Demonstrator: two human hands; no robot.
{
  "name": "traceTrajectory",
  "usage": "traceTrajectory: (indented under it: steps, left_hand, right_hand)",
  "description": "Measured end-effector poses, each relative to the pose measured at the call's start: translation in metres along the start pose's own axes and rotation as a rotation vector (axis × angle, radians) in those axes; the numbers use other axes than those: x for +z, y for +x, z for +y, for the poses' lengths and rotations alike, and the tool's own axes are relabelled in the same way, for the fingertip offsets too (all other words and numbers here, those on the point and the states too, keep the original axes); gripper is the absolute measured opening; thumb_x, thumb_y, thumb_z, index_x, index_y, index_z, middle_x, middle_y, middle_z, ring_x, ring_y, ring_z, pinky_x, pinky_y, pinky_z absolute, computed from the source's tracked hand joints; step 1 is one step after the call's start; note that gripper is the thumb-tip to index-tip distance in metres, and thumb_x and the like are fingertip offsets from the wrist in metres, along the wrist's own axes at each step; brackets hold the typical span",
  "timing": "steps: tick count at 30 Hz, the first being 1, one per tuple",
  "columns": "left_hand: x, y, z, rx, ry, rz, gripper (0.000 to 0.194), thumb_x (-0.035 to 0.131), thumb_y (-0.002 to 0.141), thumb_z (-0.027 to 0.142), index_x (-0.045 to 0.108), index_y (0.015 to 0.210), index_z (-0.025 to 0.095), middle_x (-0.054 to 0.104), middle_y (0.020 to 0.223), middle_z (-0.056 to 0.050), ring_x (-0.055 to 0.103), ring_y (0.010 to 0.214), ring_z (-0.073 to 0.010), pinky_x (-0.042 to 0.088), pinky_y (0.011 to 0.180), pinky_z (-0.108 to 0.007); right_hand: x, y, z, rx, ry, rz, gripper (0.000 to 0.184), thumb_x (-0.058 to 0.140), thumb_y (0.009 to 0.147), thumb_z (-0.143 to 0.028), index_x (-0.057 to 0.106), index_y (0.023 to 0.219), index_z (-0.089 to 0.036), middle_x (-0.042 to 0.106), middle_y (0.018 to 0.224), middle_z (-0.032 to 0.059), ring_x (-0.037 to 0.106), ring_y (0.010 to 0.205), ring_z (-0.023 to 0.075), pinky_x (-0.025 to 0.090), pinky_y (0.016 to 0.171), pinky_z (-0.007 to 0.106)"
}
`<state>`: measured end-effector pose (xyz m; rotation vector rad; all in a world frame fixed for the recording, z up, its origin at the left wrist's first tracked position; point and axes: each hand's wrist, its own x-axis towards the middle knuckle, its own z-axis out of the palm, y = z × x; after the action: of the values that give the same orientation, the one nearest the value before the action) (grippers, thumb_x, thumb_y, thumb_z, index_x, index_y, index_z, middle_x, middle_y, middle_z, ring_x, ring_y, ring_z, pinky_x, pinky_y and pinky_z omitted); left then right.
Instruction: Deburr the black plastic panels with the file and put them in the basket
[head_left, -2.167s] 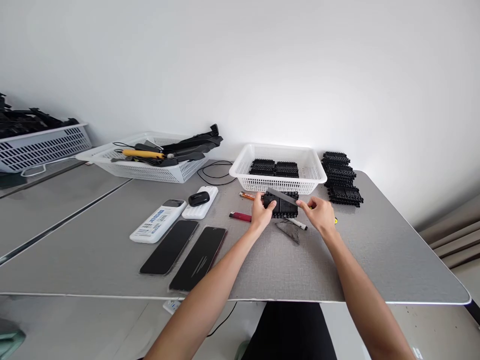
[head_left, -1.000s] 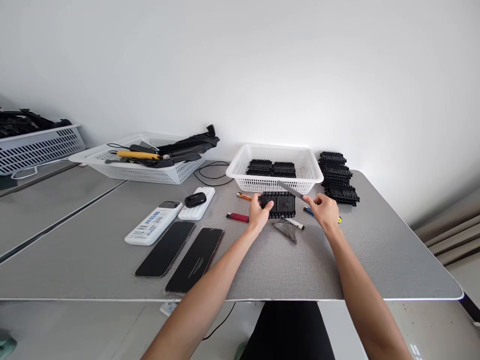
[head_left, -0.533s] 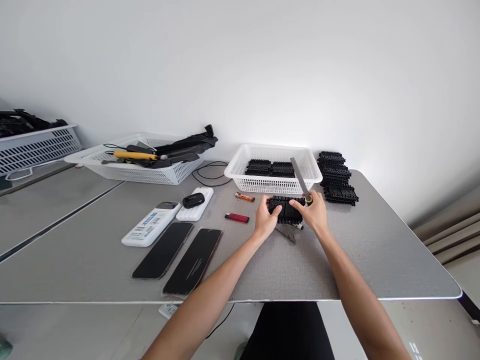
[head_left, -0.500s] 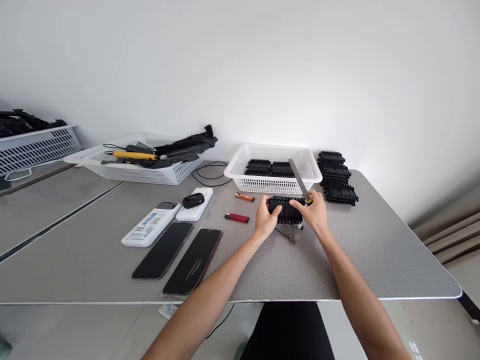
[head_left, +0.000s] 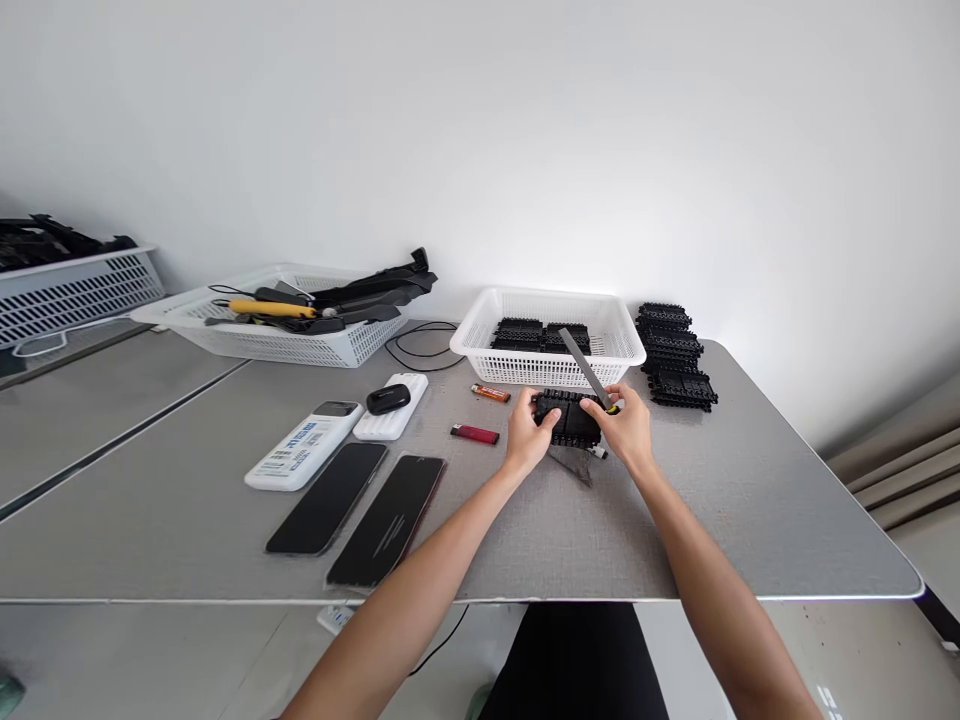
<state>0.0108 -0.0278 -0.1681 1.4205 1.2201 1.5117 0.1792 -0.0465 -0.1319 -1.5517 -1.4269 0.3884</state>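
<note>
Between both hands I hold a black ridged plastic part just above the table. My left hand is closed on its left end, thumb on top. My right hand grips the right end and also keeps hold of a flat metal file, whose grey blade points up and left past the basket's front edge. A small dark pointed scrap and a white plug end lie under the part. Similar black parts rest in the white basket behind, and others form a stack at the right.
Left of my hands lie a red lighter, an orange lighter, two phones and two white power banks, one with a black case on it. A second white basket holds tools and black pieces. A cable lies between the baskets.
The file has tilted further left, its tip lower and nearer the basket's middle. Both hands and the black part have shifted slightly left; the grips are the same.
</note>
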Motion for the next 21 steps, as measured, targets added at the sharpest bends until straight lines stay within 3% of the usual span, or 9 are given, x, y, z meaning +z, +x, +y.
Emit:
traceTrajectory:
  steps: [5,10,15,21]
  left_hand:
    - [-0.002,0.006,-0.003,-0.051,-0.119,0.026,0.033,0.07,0.069,0.024,0.055,0.098,0.02,0.068,0.087,-0.004,0.066,0.083,-0.0214,0.052,0.076,-0.034]
    - [-0.003,0.007,0.0,-0.163,-0.096,0.006,0.036,0.075,0.069,0.037,0.058,0.094,0.019,0.069,0.087,-0.005,0.066,0.08,-0.0215,0.052,0.07,-0.032]
    - [-0.006,0.009,-0.001,-0.095,0.023,0.078,0.043,0.075,0.069,0.052,0.064,0.092,0.018,0.071,0.094,-0.008,0.065,0.091,-0.0245,0.05,0.081,-0.034]
    - [-0.006,0.013,-0.005,-0.075,-0.222,0.025,0.041,0.061,0.083,0.051,0.068,0.109,0.021,0.066,0.123,-0.01,0.056,0.121,-0.0256,0.043,0.103,-0.037]
  right_hand:
    - [-0.004,0.009,0.01,0.057,0.206,-0.104,0.046,0.066,0.071,-0.057,0.073,0.091,-0.016,0.068,0.079,0.0056,0.057,0.067,0.0184,0.041,0.062,0.03]
    - [-0.002,0.01,0.01,0.176,0.475,-0.203,0.044,0.075,0.062,-0.057,0.066,0.079,-0.017,0.051,0.055,-0.0042,0.037,0.044,0.0092,0.029,0.044,0.025]
    - [-0.002,0.009,0.006,0.205,0.58,-0.293,0.046,0.081,0.056,-0.056,0.059,0.071,-0.019,0.038,0.048,-0.0087,0.029,0.039,0.0067,0.024,0.038,0.024]
    - [-0.002,0.011,0.01,0.242,0.69,-0.285,0.044,0.082,0.058,-0.052,0.059,0.074,-0.018,0.036,0.049,-0.0097,0.028,0.04,0.0052,0.028,0.036,0.022]
